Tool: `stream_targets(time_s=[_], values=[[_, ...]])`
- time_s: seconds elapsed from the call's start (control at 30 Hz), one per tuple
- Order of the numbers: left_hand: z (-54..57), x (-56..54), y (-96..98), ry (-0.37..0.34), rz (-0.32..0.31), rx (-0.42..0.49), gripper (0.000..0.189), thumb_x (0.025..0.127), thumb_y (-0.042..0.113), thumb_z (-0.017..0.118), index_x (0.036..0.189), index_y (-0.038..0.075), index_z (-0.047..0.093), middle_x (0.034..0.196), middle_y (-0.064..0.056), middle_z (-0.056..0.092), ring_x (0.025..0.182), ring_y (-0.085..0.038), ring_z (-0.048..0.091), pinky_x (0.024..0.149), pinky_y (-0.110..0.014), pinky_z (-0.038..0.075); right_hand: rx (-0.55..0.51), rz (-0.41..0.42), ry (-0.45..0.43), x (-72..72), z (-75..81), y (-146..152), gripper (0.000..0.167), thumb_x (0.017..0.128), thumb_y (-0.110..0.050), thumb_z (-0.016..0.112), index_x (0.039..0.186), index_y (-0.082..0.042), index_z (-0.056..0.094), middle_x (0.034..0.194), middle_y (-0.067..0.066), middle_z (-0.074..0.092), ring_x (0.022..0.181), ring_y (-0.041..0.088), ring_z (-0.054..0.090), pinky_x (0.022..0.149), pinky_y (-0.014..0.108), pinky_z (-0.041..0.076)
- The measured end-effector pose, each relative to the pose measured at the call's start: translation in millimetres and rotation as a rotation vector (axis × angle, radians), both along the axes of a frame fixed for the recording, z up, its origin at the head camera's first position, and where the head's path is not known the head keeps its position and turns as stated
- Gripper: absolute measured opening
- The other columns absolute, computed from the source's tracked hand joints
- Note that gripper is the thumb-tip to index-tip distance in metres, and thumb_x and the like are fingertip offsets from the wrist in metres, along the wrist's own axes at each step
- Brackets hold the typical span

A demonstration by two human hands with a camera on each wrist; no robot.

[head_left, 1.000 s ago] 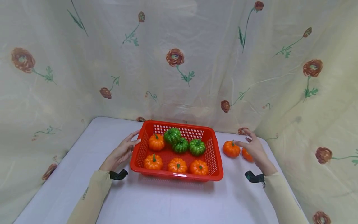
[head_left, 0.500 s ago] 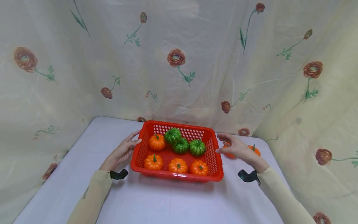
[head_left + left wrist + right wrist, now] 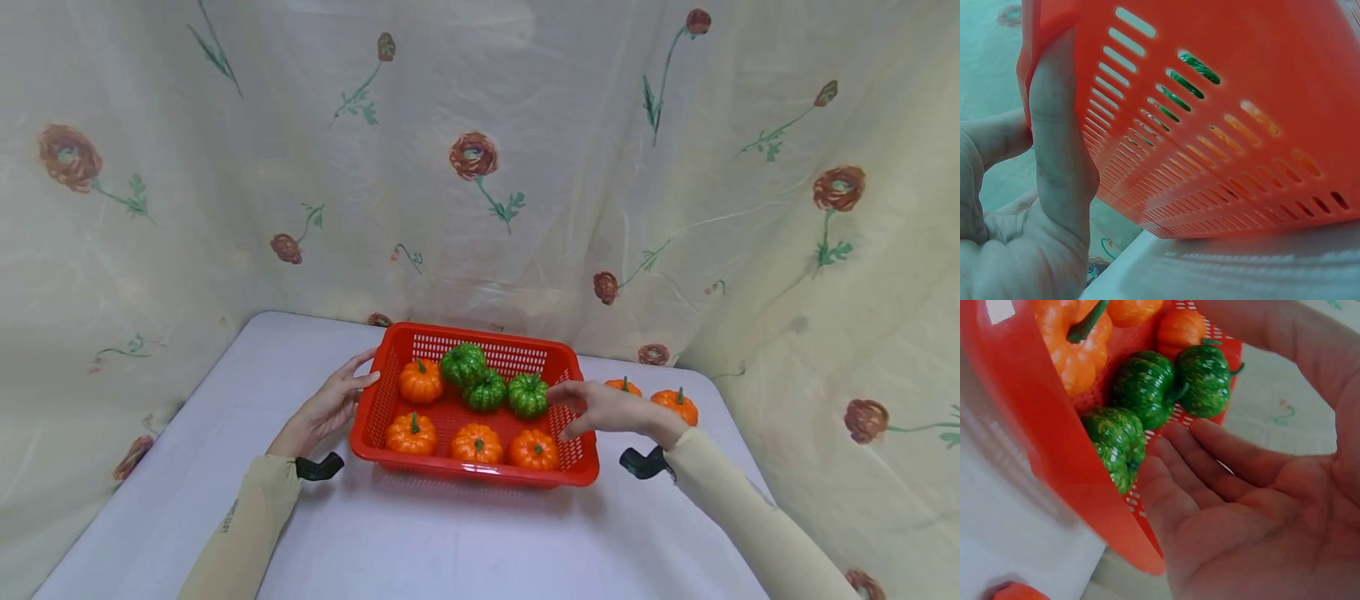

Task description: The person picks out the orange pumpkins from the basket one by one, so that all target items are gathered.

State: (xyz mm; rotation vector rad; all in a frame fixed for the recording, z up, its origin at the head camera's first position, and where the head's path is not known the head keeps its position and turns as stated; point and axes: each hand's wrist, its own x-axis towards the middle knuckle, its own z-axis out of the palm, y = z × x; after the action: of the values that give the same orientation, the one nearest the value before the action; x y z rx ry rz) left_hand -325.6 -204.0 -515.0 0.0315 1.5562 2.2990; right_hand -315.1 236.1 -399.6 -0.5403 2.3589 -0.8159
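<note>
the basket (image 3: 450, 467) is showing solid red, the orange pumpkins (image 3: 477, 443) are bearing green stems (image 3: 414, 423), the green pumpkins (image 3: 462, 364) are showing yellowish mottling, the surface (image 3: 420, 550) is looking white, and the cream curtain (image 3: 540, 100) is displaying rust-red flowers (image 3: 473, 156).

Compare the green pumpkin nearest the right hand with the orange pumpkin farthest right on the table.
The green pumpkin is dark and mottled; the orange pumpkin is bright orange. The green pumpkin sits inside the red basket; the orange pumpkin rests on the table. Both are ribbed, with a green stem.
</note>
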Motion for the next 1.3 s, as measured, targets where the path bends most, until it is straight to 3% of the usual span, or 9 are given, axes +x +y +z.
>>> stream_targets(time_s=[0.3, 0.47, 0.63, 1.0, 1.3], values=[[0.1, 0.6, 0.0, -0.003, 0.006, -0.002, 0.069, 0.096, 0.022, 0.061, 0.152, 0.031, 0.022, 0.151, -0.016, 0.036, 0.109, -0.023, 0.065, 0.081, -0.034, 0.058, 0.142, 0.051, -0.096, -0.6, -10.4, -23.6, 0.072, 0.078, -0.02, 0.08, 0.14, -0.01, 0.046, 0.142, 0.011, 0.05, 0.132, 0.033, 0.042, 0.1, 0.048, 0.05], [-0.8, 0.0, 0.4, 0.005, 0.004, 0.003, 0.069, 0.096, 0.02, 0.06, 0.152, 0.029, 0.022, 0.149, -0.017, 0.037, 0.1, -0.019, 0.067, 0.079, -0.033, 0.059, 0.301, 0.091, -0.1, -1.2, -14.3, -35.0, 0.069, 0.076, -0.021, 0.082, 0.137, -0.016, 0.05, 0.136, 0.006, 0.05, 0.123, 0.027, 0.044, 0.093, 0.047, 0.054], [-2.3, 0.3, 0.1, -0.006, -0.001, 0.003, 0.071, 0.095, 0.021, 0.061, 0.153, 0.029, 0.02, 0.15, -0.017, 0.036, 0.103, -0.02, 0.067, 0.078, -0.033, 0.059, 0.395, 0.11, -0.103, -1.7, -19.2, -42.5, 0.066, 0.075, -0.017, 0.081, 0.134, -0.017, 0.052, 0.131, 0.006, 0.05, 0.118, 0.026, 0.046, 0.09, 0.046, 0.056], [-0.9, -0.4, -2.0, 0.004, -0.002, -0.001, 0.072, 0.096, 0.021, 0.061, 0.154, 0.028, 0.019, 0.151, -0.019, 0.037, 0.1, -0.021, 0.069, 0.076, -0.032, 0.059, 0.442, 0.128, -0.087, -4.8, -27.0, -52.5, 0.066, 0.077, -0.013, 0.08, 0.136, -0.015, 0.05, 0.125, 0.006, 0.053, 0.112, 0.025, 0.048, 0.091, 0.046, 0.055], [0.4, -1.5, -0.9, -0.008, 0.014, -0.02, 0.07, 0.096, 0.021, 0.061, 0.153, 0.029, 0.021, 0.15, -0.017, 0.038, 0.112, -0.027, 0.063, 0.08, -0.035, 0.059, 0.477, 0.137, -0.096, -7.9, -31.0, -55.1, 0.066, 0.077, -0.015, 0.081, 0.135, -0.018, 0.049, 0.121, 0.004, 0.053, 0.11, 0.025, 0.048, 0.09, 0.046, 0.056]])
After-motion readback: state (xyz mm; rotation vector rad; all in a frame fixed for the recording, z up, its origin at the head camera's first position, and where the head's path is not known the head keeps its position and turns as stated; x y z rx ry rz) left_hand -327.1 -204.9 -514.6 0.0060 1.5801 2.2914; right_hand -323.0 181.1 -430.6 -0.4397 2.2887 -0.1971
